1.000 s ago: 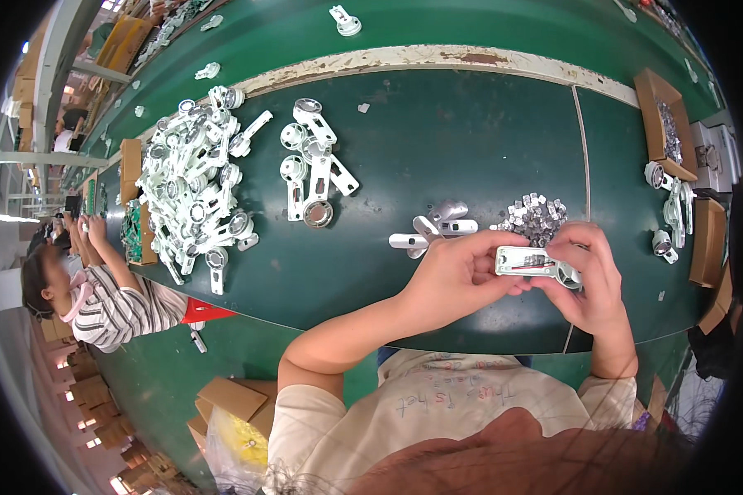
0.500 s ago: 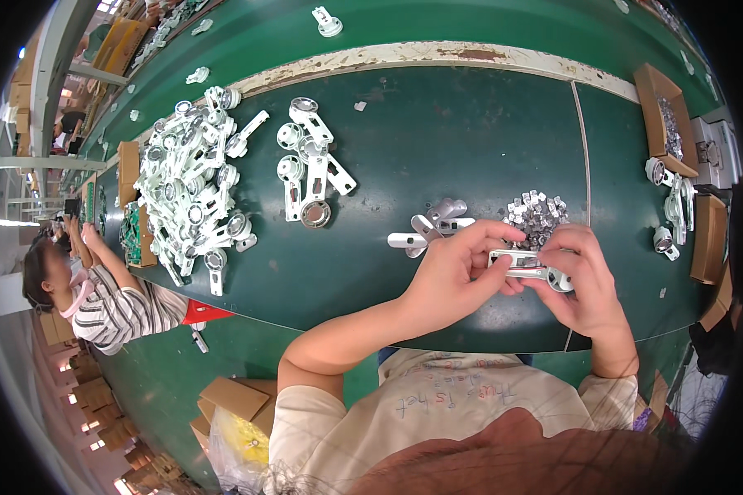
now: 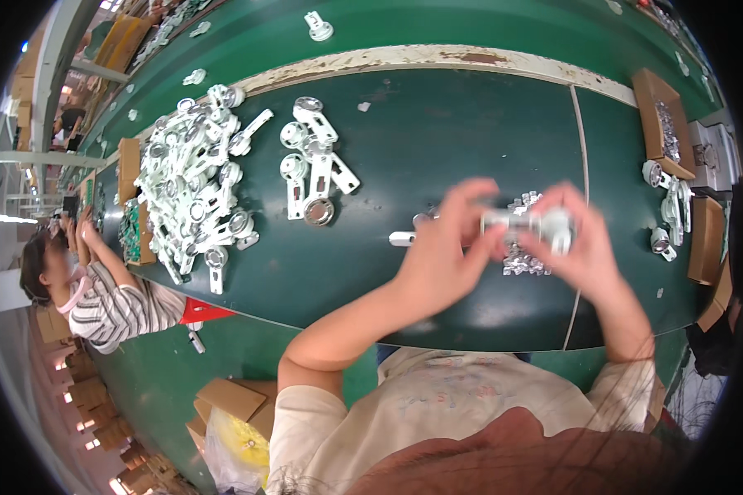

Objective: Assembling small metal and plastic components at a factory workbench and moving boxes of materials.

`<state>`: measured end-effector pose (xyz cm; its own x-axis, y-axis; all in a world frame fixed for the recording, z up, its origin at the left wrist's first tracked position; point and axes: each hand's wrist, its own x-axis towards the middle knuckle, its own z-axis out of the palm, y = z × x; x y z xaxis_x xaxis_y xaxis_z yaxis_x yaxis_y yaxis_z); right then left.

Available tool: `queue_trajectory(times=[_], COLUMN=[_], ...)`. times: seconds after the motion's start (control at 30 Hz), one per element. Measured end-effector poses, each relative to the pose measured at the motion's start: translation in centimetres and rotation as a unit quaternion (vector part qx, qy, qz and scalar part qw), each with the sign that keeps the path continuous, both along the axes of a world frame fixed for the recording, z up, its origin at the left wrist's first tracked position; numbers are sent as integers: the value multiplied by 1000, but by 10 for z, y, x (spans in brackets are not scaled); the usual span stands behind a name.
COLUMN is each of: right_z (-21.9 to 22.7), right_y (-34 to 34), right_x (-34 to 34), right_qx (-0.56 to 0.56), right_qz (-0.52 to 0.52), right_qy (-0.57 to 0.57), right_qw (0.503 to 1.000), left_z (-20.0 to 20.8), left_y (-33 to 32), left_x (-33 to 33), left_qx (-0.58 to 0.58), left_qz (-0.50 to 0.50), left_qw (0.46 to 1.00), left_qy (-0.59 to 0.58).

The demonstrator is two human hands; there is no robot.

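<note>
A white plastic housing (image 3: 510, 221) with a round end is held up between my two hands, blurred by motion. My left hand (image 3: 437, 252) is closed on its narrow end. My right hand (image 3: 586, 252) grips it near the round end (image 3: 558, 229). Right below the housing lies a heap of small shiny metal pieces (image 3: 523, 264), partly covered by my fingers. Beside my left hand a silver oblong plate (image 3: 402, 239) shows on the green table (image 3: 437, 140); other plates there are mostly hidden behind that hand.
A large pile of similar white housings (image 3: 194, 181) lies at left, with a smaller group (image 3: 315, 165) beside it. Cardboard boxes (image 3: 654, 124) and a few housings (image 3: 677, 206) line the right side. Beyond the pale ledge (image 3: 371, 58) runs a green belt (image 3: 470, 25). A person (image 3: 115, 289) works at far left.
Both hands have lifted the housing up and away from me, over the metal pieces. My left hand now covers most of the silver plates.
</note>
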<state>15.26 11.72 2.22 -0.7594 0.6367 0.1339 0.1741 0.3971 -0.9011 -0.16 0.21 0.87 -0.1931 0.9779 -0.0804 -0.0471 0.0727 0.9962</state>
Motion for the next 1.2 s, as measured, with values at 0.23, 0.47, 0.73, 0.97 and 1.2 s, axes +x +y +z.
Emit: queue_trajectory(times=[0.23,0.47,0.73,0.97,1.2], right_z=[-33,-33,-8,-31,1], right_y=[211,208,41,31,24], right_x=[-115,-131,-17,-13,-7], right_qx=[-8,199,191,227,-206], right_qz=[-127,-190,87,69,15], right_qy=[-36,-164,-188,-211,-43], right_qw=[991,947,960,948,978], left_z=[-2,-26,-19,4,2], left_y=[0,0,8,16,12], left_x=[-53,-35,-48,-23,-17], left_qx=[-36,-90,18,9,-21], left_qz=[50,33,53,105,90], left_qw=[883,865,882,993,994], left_qy=[466,492,468,-52,-50])
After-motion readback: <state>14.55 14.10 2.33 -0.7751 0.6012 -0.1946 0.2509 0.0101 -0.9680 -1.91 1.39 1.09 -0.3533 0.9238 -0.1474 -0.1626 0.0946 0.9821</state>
